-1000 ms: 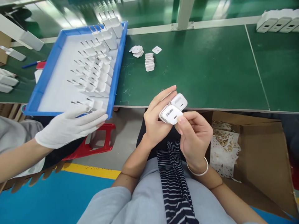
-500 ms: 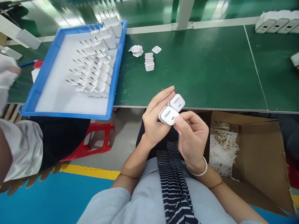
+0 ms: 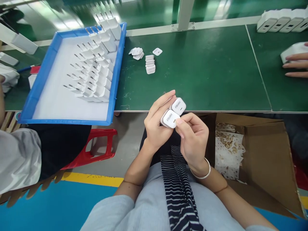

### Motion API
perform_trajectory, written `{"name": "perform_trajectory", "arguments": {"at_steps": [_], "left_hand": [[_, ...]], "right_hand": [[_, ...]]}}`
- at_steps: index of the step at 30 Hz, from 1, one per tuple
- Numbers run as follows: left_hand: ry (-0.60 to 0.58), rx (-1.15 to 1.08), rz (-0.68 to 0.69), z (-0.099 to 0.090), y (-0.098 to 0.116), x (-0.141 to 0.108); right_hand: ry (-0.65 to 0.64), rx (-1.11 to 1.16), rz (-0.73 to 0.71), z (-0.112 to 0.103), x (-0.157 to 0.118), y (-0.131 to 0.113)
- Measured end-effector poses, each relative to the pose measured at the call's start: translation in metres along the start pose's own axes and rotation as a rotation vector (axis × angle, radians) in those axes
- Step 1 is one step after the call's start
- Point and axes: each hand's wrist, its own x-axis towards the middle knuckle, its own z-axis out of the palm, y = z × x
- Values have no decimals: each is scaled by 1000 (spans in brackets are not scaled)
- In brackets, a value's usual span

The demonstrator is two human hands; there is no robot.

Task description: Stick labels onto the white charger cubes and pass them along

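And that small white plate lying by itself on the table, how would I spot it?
On the green worktable, look just right of the blue tray. Beyond the loose pile and the tight stack lies the single white plate. Unlike those, it touches no other plate.

"Fibaks" could be read on the end faces of the nearer charger (image 3: 169,118) and the farther charger (image 3: 178,106).

The green table (image 3: 204,73) bears a blue tray (image 3: 112,86) and chargers (image 3: 281,21).
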Motion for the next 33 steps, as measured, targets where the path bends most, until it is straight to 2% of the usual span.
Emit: {"name": "perform_trajectory", "arguments": {"at_steps": [10, 16, 20, 26, 29, 33], "left_hand": [[8, 50, 46, -1, -2, 3], [15, 6, 28, -1, -3, 3], [-4, -100, -52, 0, -5, 4], [-43, -252, -248, 0, -11, 3], [-47, -232, -240, -1, -11, 1], [-53, -136, -58, -7, -9, 0]], "right_hand": [[-8, -35, 5, 2, 2, -1], [-154, -62, 84, -1, 9, -7], [-216, -74, 80, -7, 11, -10], [-405, -59, 77, -12, 12, -11], [-375, -140, 74, -9, 11, -9], [-229, -269, 57, -3, 7, -8]]}}
